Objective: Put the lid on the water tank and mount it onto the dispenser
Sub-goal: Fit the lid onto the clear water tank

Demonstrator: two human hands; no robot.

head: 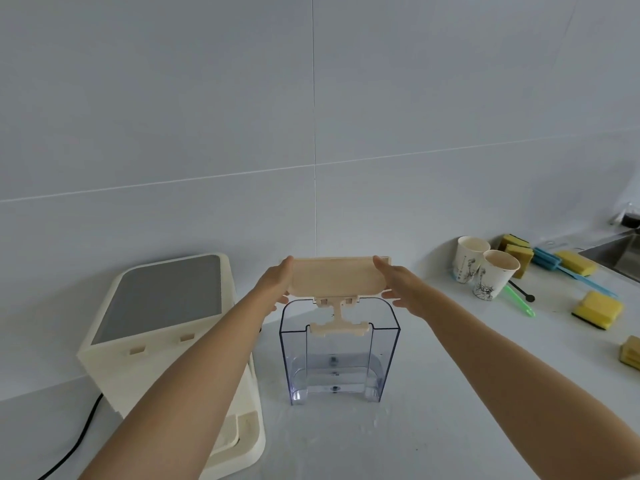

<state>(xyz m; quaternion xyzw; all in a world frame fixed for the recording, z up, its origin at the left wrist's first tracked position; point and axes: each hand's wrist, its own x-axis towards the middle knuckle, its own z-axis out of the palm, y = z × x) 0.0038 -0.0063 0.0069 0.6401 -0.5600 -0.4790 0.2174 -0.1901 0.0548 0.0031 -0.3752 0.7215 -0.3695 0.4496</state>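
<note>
A clear plastic water tank (339, 362) stands upright on the counter in the middle, its top open. Just above its back rim I hold a cream lid (336, 277) tilted up toward me, its hinge tab hanging down at the tank's front notch. My left hand (277, 284) grips the lid's left end and my right hand (394, 284) grips its right end. The cream dispenser (166, 327) with a grey top panel sits to the left of the tank, partly hidden by my left forearm.
Two paper cups (485, 268) stand at the right. Yellow sponges (597, 310), a blue brush (568, 268) and a green tool lie beyond them, near a sink (620, 254). A black cable (83, 434) runs from the dispenser. The tiled wall is close behind.
</note>
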